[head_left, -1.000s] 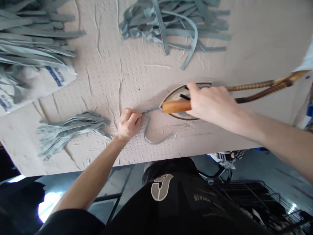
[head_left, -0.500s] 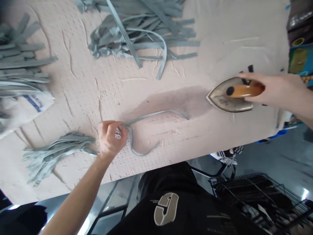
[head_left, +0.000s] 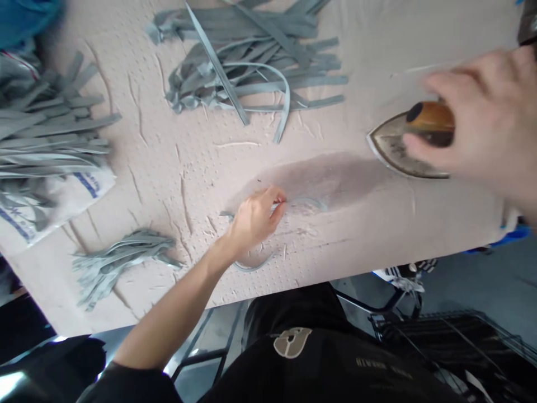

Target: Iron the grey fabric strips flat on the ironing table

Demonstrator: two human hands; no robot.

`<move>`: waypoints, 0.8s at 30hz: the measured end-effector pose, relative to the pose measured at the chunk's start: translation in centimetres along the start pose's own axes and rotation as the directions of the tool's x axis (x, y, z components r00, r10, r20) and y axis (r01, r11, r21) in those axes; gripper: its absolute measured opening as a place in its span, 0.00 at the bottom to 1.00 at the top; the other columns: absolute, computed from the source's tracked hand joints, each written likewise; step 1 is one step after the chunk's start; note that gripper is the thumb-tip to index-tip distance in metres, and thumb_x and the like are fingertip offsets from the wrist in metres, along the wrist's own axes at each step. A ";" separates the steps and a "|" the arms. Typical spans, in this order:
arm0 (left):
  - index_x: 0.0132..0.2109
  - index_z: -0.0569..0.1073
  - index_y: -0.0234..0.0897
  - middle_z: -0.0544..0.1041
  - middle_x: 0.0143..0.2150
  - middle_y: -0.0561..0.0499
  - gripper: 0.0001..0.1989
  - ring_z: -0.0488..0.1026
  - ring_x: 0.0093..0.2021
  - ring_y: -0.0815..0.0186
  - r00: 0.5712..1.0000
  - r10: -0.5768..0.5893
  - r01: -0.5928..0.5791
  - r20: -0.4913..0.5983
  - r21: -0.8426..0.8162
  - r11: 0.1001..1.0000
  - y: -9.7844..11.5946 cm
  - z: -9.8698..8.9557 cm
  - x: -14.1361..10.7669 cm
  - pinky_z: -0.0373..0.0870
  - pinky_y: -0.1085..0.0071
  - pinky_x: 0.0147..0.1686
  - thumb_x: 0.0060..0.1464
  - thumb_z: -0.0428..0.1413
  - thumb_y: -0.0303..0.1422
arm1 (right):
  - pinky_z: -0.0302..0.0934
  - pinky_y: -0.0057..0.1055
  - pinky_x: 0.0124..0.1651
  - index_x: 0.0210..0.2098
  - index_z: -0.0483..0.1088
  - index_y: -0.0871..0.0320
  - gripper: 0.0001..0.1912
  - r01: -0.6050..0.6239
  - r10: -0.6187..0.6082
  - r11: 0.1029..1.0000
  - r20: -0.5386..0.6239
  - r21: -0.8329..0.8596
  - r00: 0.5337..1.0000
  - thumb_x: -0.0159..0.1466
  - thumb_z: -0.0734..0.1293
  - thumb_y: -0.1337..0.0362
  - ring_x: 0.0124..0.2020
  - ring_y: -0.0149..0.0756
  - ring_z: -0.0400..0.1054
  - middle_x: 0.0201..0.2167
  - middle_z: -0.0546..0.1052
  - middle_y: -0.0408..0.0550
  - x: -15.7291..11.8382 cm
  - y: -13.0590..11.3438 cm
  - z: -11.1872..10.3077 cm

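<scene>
My left hand (head_left: 257, 217) is over the middle of the padded table, thumb and fingertips pinched together on a thin grey-blue fabric strip (head_left: 311, 201). One stretch of the strip runs right across a dark damp-looking patch (head_left: 335, 176); another curves below the wrist. Part of it is hidden under the hand. At the right stands an iron (head_left: 392, 144) with a wooden handle, its tip pointing left. My right hand (head_left: 482, 120) is blurred by motion, at the handle's right side. Its thumb and fingers are spread apart, not wrapped round the handle.
Bundles of grey-blue strips (head_left: 255, 73) lie at the back. Another heap (head_left: 50, 134) rests by a white plastic bag (head_left: 69, 198) at the left, and a smaller bundle (head_left: 126, 260) lies near the front edge. A wire cart (head_left: 453, 336) stands below, at the right.
My left hand has slid right along the strip. My right hand has loosened from the iron's handle and risen, its fingers spreading. The view has shifted slightly.
</scene>
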State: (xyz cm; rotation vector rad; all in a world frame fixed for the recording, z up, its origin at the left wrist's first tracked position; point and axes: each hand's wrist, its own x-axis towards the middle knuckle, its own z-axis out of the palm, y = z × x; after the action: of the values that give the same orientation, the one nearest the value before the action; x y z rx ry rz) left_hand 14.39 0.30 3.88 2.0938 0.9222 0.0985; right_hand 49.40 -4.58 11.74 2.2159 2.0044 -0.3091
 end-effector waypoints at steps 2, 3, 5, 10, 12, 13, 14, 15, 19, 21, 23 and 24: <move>0.42 0.68 0.39 0.79 0.34 0.53 0.03 0.76 0.35 0.68 0.995 -0.025 0.042 0.100 -0.166 0.985 1.4 -1.6 -0.9 0.70 0.69 0.35 0.65 0.52 0.27 | 0.59 0.51 0.55 0.65 0.69 0.61 0.35 0.287 -0.280 0.924 -0.065 0.250 0.958 0.69 0.60 0.42 0.60 0.54 0.65 0.61 0.72 0.67 -0.6 -5.4 -0.2; 0.42 0.68 0.39 0.78 0.32 0.54 0.02 0.75 0.33 0.69 0.991 -0.020 0.049 0.130 -0.222 0.974 2.1 -2.4 -1.3 0.70 0.71 0.34 0.65 0.51 0.28 | 0.58 0.51 0.59 0.64 0.69 0.60 0.33 0.399 -0.421 0.840 -0.024 0.367 0.907 0.69 0.61 0.44 0.59 0.52 0.65 0.59 0.73 0.64 -0.8 -8.0 0.0; 0.43 0.67 0.39 0.77 0.32 0.55 0.02 0.74 0.32 0.71 0.990 0.015 0.030 0.143 -0.311 0.950 3.2 -3.9 -2.2 0.70 0.72 0.34 0.66 0.51 0.28 | 0.59 0.47 0.57 0.55 0.74 0.59 0.25 0.429 -0.562 0.705 0.077 0.564 0.823 0.70 0.63 0.47 0.52 0.47 0.69 0.51 0.78 0.59 -0.9 -12.2 0.7; 0.54 0.67 0.40 0.78 0.36 0.54 0.10 0.75 0.35 0.71 0.989 0.045 0.021 0.143 -0.431 0.902 3.9 -6.4 -4.0 0.71 0.72 0.34 0.67 0.52 0.30 | 0.57 0.32 0.38 0.35 0.75 0.58 0.18 0.182 -0.578 0.514 0.182 0.839 0.795 0.72 0.62 0.52 0.31 0.32 0.67 0.30 0.77 0.44 -1.1 -15.5 1.5; 0.55 0.70 0.41 0.78 0.37 0.53 0.11 0.74 0.35 0.70 0.989 0.023 0.042 0.147 -0.422 0.906 3.7 -7.1 -4.5 0.70 0.72 0.34 0.67 0.53 0.32 | 0.54 0.30 0.34 0.32 0.73 0.57 0.19 0.127 -0.564 0.473 0.189 0.872 0.804 0.72 0.61 0.52 0.29 0.29 0.65 0.27 0.75 0.42 -1.4 -15.4 0.8; 0.53 0.72 0.41 0.79 0.37 0.53 0.10 0.73 0.35 0.70 0.986 0.012 0.059 0.166 -0.417 0.907 3.6 -7.4 -4.6 0.70 0.72 0.34 0.67 0.53 0.34 | 0.53 0.29 0.33 0.32 0.72 0.57 0.18 0.105 -0.559 0.472 0.205 0.875 0.803 0.72 0.61 0.53 0.28 0.28 0.65 0.26 0.74 0.41 -1.6 -15.3 0.3; 0.49 0.75 0.40 0.79 0.37 0.52 0.09 0.73 0.34 0.70 0.982 0.003 0.077 0.188 -0.416 0.906 3.5 -7.6 -4.8 0.70 0.72 0.33 0.67 0.53 0.35 | 0.53 0.29 0.32 0.31 0.72 0.57 0.18 0.085 -0.555 0.480 0.227 0.873 0.801 0.72 0.61 0.54 0.27 0.27 0.64 0.26 0.74 0.40 -1.7 -15.3 -0.2; 0.45 0.76 0.40 0.78 0.35 0.52 0.09 0.72 0.33 0.70 0.978 -0.005 0.093 0.208 -0.420 0.903 3.4 -7.9 -4.9 0.69 0.72 0.32 0.67 0.52 0.37 | 0.53 0.28 0.32 0.32 0.72 0.57 0.17 0.066 -0.548 0.492 0.250 0.868 0.798 0.72 0.62 0.55 0.27 0.27 0.64 0.26 0.74 0.40 -1.8 -15.4 -0.6; 0.36 0.76 0.39 0.73 0.27 0.54 0.12 0.67 0.27 0.71 0.980 -0.018 0.113 0.198 -0.477 0.872 3.2 -8.6 -5.5 0.65 0.72 0.26 0.66 0.54 0.38 | 0.54 0.27 0.31 0.34 0.74 0.55 0.12 0.021 -0.514 0.543 0.313 0.839 0.798 0.69 0.65 0.56 0.27 0.27 0.65 0.26 0.75 0.39 -2.0 -15.8 -2.1; 0.35 0.76 0.39 0.72 0.26 0.55 0.11 0.65 0.26 0.71 0.984 -0.019 0.106 0.175 -0.508 0.855 3.2 -9.0 -5.9 0.64 0.72 0.25 0.65 0.54 0.37 | 0.55 0.27 0.31 0.34 0.75 0.55 0.12 -0.003 -0.490 0.558 0.333 0.830 0.806 0.68 0.66 0.55 0.27 0.27 0.65 0.26 0.75 0.39 -2.0 -16.0 -2.5; 0.34 0.75 0.39 0.72 0.26 0.55 0.11 0.65 0.25 0.71 0.986 -0.026 0.111 0.164 -0.531 0.840 3.2 -9.3 -6.2 0.63 0.72 0.25 0.64 0.54 0.37 | 0.56 0.27 0.31 0.34 0.75 0.55 0.12 -0.028 -0.462 0.570 0.349 0.821 0.815 0.67 0.67 0.54 0.27 0.28 0.66 0.26 0.76 0.39 -1.9 -16.0 -2.9; 0.34 0.75 0.39 0.72 0.26 0.54 0.11 0.65 0.26 0.71 0.986 -0.031 0.115 0.162 -0.539 0.835 3.1 -9.5 -6.3 0.63 0.72 0.24 0.64 0.54 0.37 | 0.57 0.27 0.31 0.34 0.75 0.55 0.12 -0.035 -0.450 0.576 0.353 0.817 0.821 0.67 0.67 0.54 0.28 0.28 0.67 0.27 0.77 0.39 -1.9 -15.9 -3.0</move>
State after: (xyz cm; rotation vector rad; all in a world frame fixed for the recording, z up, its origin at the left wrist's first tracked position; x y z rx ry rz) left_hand 8.09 1.28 13.78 1.5076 0.7701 0.1470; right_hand 33.56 -4.04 15.65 1.8205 1.9748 -1.9858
